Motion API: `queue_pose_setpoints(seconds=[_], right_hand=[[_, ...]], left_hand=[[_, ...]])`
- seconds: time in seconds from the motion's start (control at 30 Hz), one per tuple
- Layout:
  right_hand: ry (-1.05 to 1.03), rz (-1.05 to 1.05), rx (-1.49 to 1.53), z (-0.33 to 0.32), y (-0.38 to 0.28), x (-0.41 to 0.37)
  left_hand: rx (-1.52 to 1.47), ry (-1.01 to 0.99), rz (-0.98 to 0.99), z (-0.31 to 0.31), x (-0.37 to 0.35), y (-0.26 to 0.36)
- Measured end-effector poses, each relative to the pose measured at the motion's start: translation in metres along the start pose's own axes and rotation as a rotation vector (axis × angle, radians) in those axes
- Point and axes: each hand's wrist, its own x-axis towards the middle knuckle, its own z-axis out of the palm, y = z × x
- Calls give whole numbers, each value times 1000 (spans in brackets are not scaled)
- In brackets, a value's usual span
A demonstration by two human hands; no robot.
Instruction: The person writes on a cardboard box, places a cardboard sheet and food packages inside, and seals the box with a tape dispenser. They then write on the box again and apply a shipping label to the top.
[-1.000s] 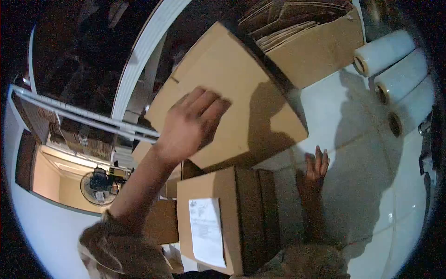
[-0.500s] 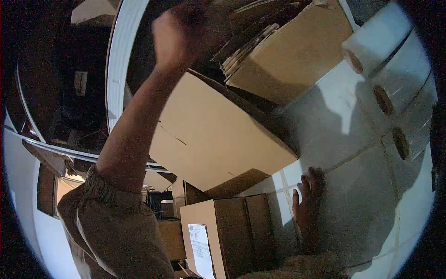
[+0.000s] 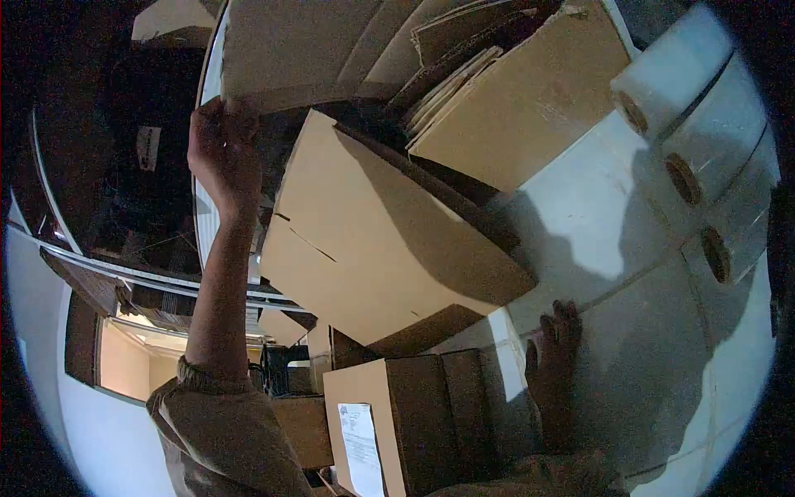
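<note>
My left hand (image 3: 225,145) is raised at the upper left, fingers closed at the lower edge of a large brown cardboard sheet (image 3: 286,54). Below that sheet, a big cardboard panel (image 3: 373,224) lies tilted, with a short slit in its surface. My right hand (image 3: 553,352), in shadow, is over the tiled floor (image 3: 629,323) to the right of the panel. Its fingers are spread and nothing shows in them. Close to it stands a cardboard box (image 3: 426,414) with a printed paper sheet (image 3: 360,447) on its side.
Several flattened cardboard pieces (image 3: 530,99) lean together at the top. Large plastic-wrapped rolls (image 3: 716,166) lie along the right. A white metal frame (image 3: 207,224) runs up the left, beside a dark area with a small label (image 3: 148,147). A lit opening (image 3: 124,360) shows at lower left.
My left hand has moved left and down to the edge of the cardboard sheet, which now shows broadly at the top. My right hand stays in nearly the same place.
</note>
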Motion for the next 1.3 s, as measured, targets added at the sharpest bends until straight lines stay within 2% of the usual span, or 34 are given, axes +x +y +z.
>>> queue_pose_setpoints(seconds=[0.07,0.17,0.3,0.37,0.43,0.5,0.53,0.6,0.63,0.7,0.73,0.77,0.83,0.9,0.93,0.97,1.0,1.03,1.07,1.13,1.17,1.23,1.27,1.3], right_hand=[[11,-18,9,1,0,-1],[33,-10,8,1,-1,-1],[-1,23,6,-3,-4,0],[-1,19,10,-2,-3,0],[34,-16,29,0,0,-1],[19,1,16,1,0,-2],[3,16,6,1,0,-2],[-10,10,4,-3,0,-2],[-25,4,3,-4,1,-1],[7,-24,19,0,3,-2],[42,-51,28,2,5,-3],[42,-47,30,1,4,-2],[-47,27,7,-3,4,-2],[-36,24,34,-2,3,-1],[-26,22,58,-1,4,-1],[-22,28,58,-2,4,-1],[-38,52,62,-2,3,-2],[-55,74,67,-3,2,-3],[-53,75,69,-3,1,-3],[-40,45,-19,-3,-1,-3],[-37,40,-19,-2,-1,-3],[-60,66,-13,-1,0,-3],[-58,65,-17,-1,0,-3],[-40,57,-2,-1,0,-3]], left_hand=[[144,20,-19,-2,-4,7],[2,-23,9,-2,-2,9],[76,-103,-14,7,5,13],[575,-166,234,27,2,30],[594,-135,223,45,6,35],[924,-67,675,62,20,29],[924,-68,675,71,26,29],[687,-154,1049,93,34,31],[690,-159,1050,108,33,31],[558,-416,523,136,26,35],[559,-421,525,144,25,37],[698,-401,630,150,25,41],[833,-377,737,155,29,50],[392,-646,93,148,39,56],[366,-521,149,136,53,12],[334,-399,204,125,64,-3],[438,-413,287,111,71,-18],[544,-426,370,96,67,0],[544,-426,372,89,63,4],[560,-224,212,75,58,9],[561,-219,213,73,52,12],[430,-95,278,76,39,16],[427,-92,277,76,39,7],[360,-108,363,77,43,-6]])
